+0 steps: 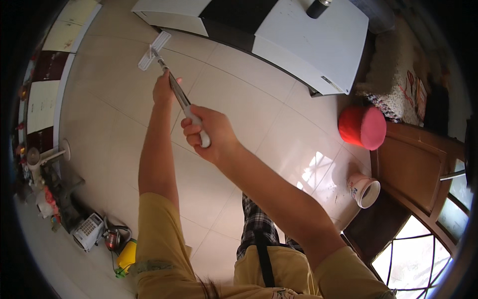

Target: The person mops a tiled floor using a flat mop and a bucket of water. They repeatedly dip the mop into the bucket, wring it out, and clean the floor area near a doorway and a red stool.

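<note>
Flat mop (169, 74) | long axis runs up-left, away from body | left hand (163, 88) wrapped on shaft, nearer white head | right hand (209, 133) fisted around white grip end | head on tiled floor (239, 99)

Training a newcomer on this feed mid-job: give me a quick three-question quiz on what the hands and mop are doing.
1. True or false: both hands hold the mop handle.
2. Which hand is nearer the mop head? A) left hand B) right hand
3. Fill in: the round red stool stands on the ____ floor.

Key: 1 true; 2 A; 3 tiled.
</note>
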`<action>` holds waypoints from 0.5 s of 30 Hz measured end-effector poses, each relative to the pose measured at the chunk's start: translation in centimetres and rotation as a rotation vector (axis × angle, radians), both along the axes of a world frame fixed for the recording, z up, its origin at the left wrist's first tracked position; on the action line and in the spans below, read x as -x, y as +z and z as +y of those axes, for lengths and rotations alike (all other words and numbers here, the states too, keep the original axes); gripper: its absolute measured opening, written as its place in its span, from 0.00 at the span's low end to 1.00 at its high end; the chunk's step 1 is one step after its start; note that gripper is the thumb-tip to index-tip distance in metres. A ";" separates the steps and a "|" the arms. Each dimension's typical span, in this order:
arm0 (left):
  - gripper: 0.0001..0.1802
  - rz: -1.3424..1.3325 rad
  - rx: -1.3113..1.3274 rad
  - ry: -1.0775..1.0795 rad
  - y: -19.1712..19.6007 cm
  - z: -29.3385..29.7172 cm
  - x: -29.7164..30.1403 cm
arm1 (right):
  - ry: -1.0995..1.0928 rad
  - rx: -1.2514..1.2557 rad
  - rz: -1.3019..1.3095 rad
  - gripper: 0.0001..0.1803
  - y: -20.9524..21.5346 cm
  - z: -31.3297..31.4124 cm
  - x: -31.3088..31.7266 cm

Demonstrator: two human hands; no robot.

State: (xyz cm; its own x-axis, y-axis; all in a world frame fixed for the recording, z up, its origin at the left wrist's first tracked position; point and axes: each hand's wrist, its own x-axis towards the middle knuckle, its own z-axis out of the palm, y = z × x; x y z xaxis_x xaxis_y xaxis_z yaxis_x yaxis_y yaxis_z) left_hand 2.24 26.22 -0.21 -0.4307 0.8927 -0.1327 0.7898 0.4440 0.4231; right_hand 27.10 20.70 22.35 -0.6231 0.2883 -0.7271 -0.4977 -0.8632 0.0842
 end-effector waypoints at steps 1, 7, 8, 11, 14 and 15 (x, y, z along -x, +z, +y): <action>0.30 0.115 0.014 -0.123 1.4 1.1 -3.0 | -0.040 0.006 0.017 0.09 -1.4 0.6 -1.6; 0.21 0.177 -0.003 -0.468 -4.9 -1.9 -18.5 | -0.116 0.197 0.042 0.11 -4.0 -5.8 -18.2; 0.19 0.125 -0.071 -0.509 -5.5 -2.9 -22.1 | -0.162 0.226 0.013 0.10 -3.8 -8.0 -21.4; 0.15 -0.016 -0.239 -0.746 -3.0 -6.4 -32.5 | -0.296 0.393 -0.101 0.20 0.5 -12.6 -29.2; 0.13 -0.253 -0.157 -1.020 1.7 -10.4 -41.2 | -0.298 0.353 -0.266 0.12 5.7 -19.2 -36.1; 0.13 -0.267 -0.133 -1.103 3.4 -11.8 -44.0 | -0.365 0.315 -0.260 0.15 7.2 -22.4 -38.4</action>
State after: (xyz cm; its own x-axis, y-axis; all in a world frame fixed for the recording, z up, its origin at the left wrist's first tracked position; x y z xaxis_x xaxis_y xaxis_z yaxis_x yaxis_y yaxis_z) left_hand 46.22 14.38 3.18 0.6247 0.7805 0.0218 0.5989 -0.4969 0.6280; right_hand 65.46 -1.70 29.56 -0.3115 0.1954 -0.9299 -0.7991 -0.5835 0.1451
